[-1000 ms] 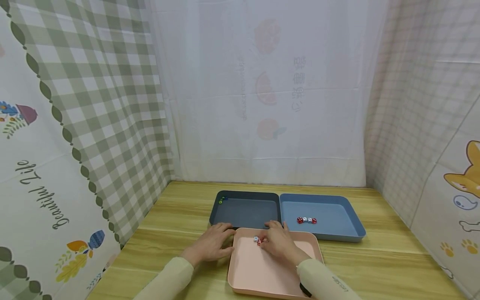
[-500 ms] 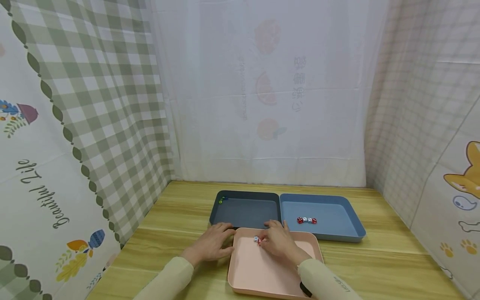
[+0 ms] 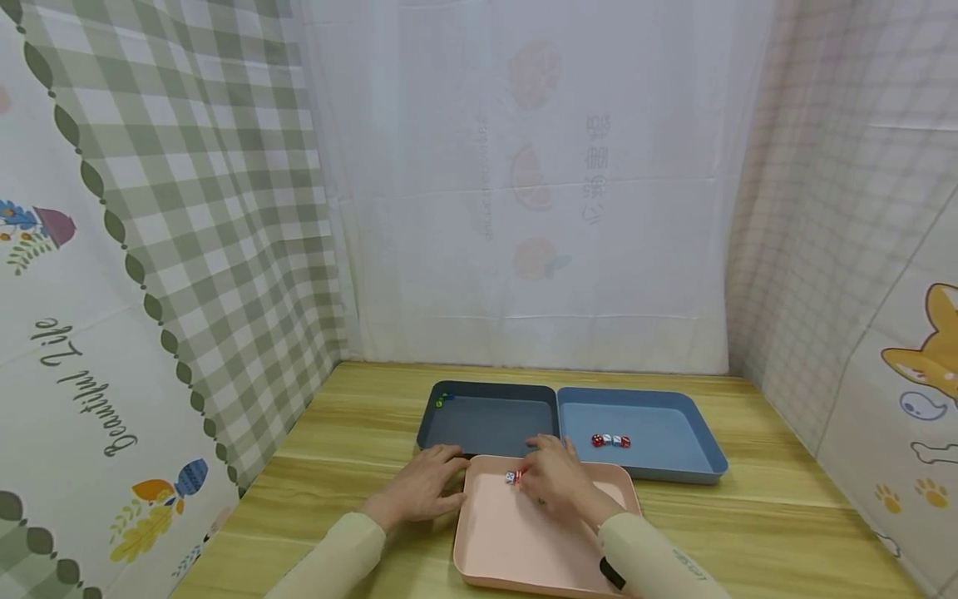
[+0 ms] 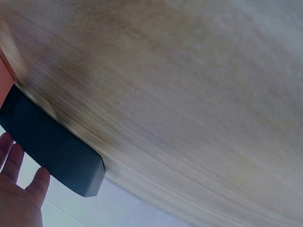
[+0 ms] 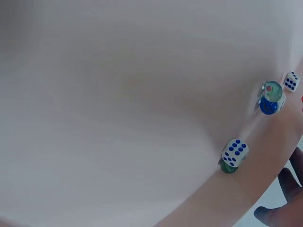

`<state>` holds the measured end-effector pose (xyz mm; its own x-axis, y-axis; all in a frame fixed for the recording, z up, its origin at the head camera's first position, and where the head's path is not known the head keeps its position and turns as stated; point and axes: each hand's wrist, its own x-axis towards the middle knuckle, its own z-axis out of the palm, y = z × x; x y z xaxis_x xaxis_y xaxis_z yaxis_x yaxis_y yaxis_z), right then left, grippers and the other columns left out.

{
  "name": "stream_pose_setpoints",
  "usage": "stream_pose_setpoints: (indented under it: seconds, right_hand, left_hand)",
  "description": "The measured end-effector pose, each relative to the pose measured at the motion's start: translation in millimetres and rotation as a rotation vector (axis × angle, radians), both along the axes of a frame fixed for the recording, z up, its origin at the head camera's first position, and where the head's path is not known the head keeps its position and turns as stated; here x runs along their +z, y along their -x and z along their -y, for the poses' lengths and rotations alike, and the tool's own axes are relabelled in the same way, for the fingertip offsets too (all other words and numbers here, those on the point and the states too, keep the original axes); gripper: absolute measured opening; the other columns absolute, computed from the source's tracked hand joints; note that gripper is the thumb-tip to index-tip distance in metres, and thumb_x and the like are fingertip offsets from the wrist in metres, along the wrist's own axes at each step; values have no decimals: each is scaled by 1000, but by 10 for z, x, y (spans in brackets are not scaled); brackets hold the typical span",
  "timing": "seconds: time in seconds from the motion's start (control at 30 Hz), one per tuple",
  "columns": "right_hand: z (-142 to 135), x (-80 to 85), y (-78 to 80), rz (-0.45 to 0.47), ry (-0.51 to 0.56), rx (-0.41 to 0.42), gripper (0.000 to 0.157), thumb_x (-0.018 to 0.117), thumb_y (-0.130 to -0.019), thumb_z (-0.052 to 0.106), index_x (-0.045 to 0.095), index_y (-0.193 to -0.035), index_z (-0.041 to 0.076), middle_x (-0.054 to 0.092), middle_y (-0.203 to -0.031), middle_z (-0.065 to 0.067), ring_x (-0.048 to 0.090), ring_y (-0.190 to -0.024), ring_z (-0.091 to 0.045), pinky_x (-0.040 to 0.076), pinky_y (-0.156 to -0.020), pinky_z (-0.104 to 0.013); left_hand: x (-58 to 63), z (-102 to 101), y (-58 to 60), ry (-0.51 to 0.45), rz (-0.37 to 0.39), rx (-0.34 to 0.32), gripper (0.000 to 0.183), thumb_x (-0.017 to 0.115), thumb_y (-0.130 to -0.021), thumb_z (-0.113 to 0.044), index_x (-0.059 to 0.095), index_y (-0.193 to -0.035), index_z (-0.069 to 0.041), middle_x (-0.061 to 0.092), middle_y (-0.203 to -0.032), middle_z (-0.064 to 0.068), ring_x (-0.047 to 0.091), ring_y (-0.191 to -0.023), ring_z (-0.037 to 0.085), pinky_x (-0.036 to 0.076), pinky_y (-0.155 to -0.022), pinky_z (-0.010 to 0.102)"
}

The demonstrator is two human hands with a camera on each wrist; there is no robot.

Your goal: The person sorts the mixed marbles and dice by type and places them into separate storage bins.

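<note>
My right hand [image 3: 557, 478] is over the upper part of the pink tray [image 3: 509, 549], thumb and fingertips pinching a small red die [image 3: 519, 477] beside a white die [image 3: 511, 477]. The right wrist view shows white dice with blue dots, one die [image 5: 235, 152] near a green bead [image 5: 229, 167]. A blue bead [image 5: 268, 106] and a clear bead [image 5: 273, 91] lie close to another die [image 5: 291, 81]. My left hand [image 3: 422, 487] holds nothing; its fingers are loosely spread, thumb at the pink tray's left rim, fingertips near the dark tray [image 3: 486, 424].
The blue tray [image 3: 659, 416] stands at the back right, with red and white dice [image 3: 611, 441] in a row. Several small green and blue pieces [image 3: 443, 399] sit in the dark tray's far left corner. Wooden table [image 3: 748, 516] surrounds the trays; cloth walls enclose it.
The red die has shifted slightly away from me, level with the white die. My right hand has moved a little, and a green spot now shows below it. My left hand keeps still.
</note>
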<state>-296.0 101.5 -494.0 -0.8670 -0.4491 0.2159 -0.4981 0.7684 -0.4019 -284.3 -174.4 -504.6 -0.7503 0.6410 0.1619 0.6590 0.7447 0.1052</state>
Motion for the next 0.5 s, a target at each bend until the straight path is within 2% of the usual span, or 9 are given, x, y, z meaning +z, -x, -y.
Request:
stream_pose_setpoints:
  seconds: [0.13,0.3,0.5]
  right_hand:
    - [-31,31,17,-4,26,6,6,75,-83,13,77,-80,18,61,-130,-18,41,-133,-43,11,-108,-72]
    - [-69,71,50,-1,48,1,7,74,-85,13,78,-84,18,57,-135,-20,42,-132,-43,13,-108,-73]
    - [-106,134,95,-29,48,-48,7,75,-86,15,78,-82,20,57,-135,-18,45,-130,-41,15,-108,-72]
  left_hand:
    - [-6,-1,11,-4,1,-3,49,59,-97,-40,57,-137,-12,49,-142,9,44,-132,29,37,-107,51]
    - [-6,4,6,-15,-8,-14,48,59,-97,-39,58,-136,-11,50,-141,10,45,-131,30,38,-106,51]
    - [-8,2,-3,-26,-42,-27,47,60,-95,-38,59,-134,-12,52,-137,9,48,-128,29,40,-105,50]
